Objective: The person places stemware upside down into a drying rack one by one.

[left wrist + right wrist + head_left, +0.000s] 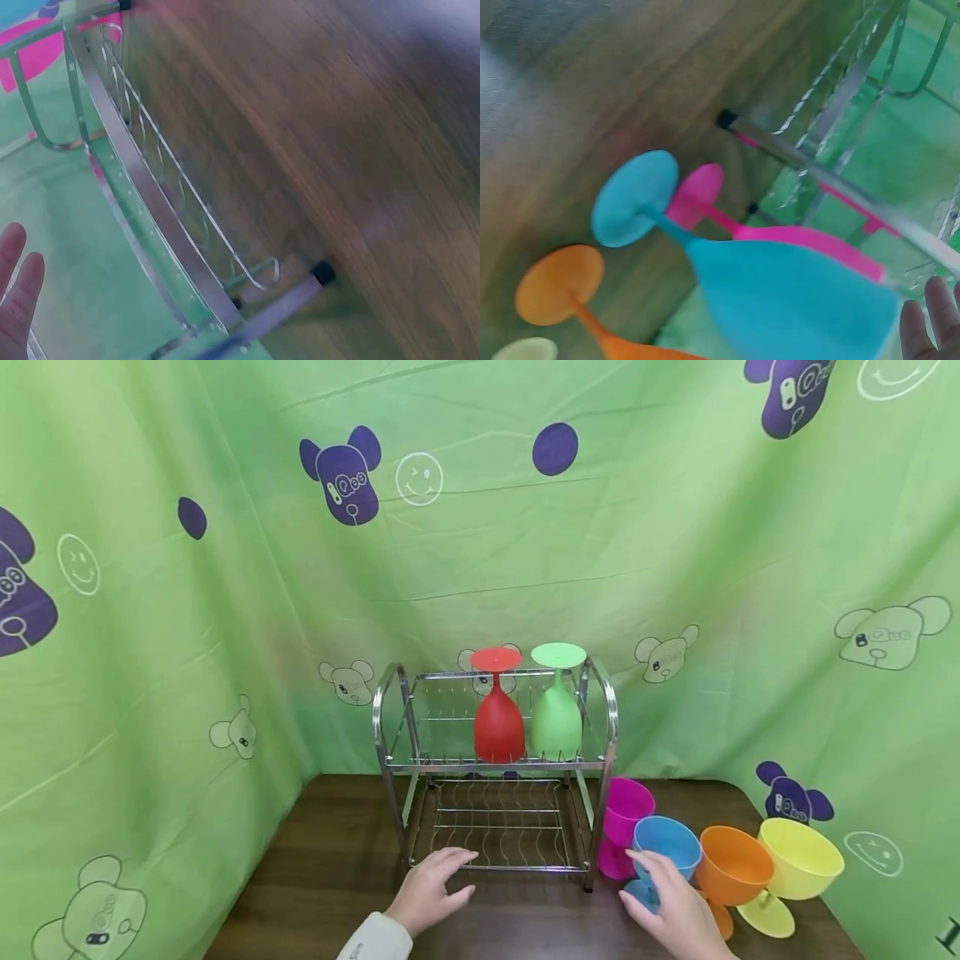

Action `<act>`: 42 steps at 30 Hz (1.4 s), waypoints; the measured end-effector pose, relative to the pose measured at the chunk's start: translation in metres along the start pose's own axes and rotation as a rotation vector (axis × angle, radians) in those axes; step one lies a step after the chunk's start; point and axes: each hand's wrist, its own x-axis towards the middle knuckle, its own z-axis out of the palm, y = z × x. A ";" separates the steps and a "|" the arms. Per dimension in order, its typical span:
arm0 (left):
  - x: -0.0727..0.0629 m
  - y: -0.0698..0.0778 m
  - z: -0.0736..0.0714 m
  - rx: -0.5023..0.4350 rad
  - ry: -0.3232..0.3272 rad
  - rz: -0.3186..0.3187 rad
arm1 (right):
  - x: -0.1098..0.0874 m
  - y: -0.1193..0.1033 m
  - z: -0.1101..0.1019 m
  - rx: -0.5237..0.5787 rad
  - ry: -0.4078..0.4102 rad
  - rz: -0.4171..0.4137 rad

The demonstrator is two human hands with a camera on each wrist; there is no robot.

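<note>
My left hand (pixel 429 893) hovers before the lower tier of a two-tier metal dish rack (pixel 491 767), thumb and fingers apart, holding nothing. Close to a blue goblet (pixel 666 837) is my right hand (pixel 677 902), its thumb and fingers spread. In the right wrist view its fingertips (pixel 939 311) show beside the blue goblet's bowl (pixel 787 292); whether they touch it I cannot tell. On the rack's upper tier, a red goblet (pixel 498 727) and a green goblet (pixel 557 722) stand upside down, side by side.
Right of the rack, a magenta goblet (pixel 627 802), an orange goblet (pixel 735 867) and a yellow goblet (pixel 801 858) stand upright on the brown wooden table (pixel 322 852). A green patterned cloth (pixel 480 552) hangs behind and at both sides.
</note>
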 end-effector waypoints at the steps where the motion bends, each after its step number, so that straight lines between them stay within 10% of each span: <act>1: 0.002 0.002 0.002 -0.003 -0.009 -0.001 | -0.001 0.002 -0.001 0.011 0.008 0.021; 11: 0.023 0.028 0.034 0.006 -0.116 0.063 | -0.019 0.028 -0.010 0.106 -0.060 0.363; 26: 0.026 0.035 0.038 0.000 -0.085 0.075 | -0.023 0.037 0.005 0.336 0.063 0.506; 35: 0.029 0.036 0.037 0.022 -0.084 0.082 | -0.022 0.038 0.021 0.532 0.165 0.757; 42: 0.032 0.037 0.037 0.057 -0.128 0.116 | -0.022 0.037 0.033 0.494 0.293 0.810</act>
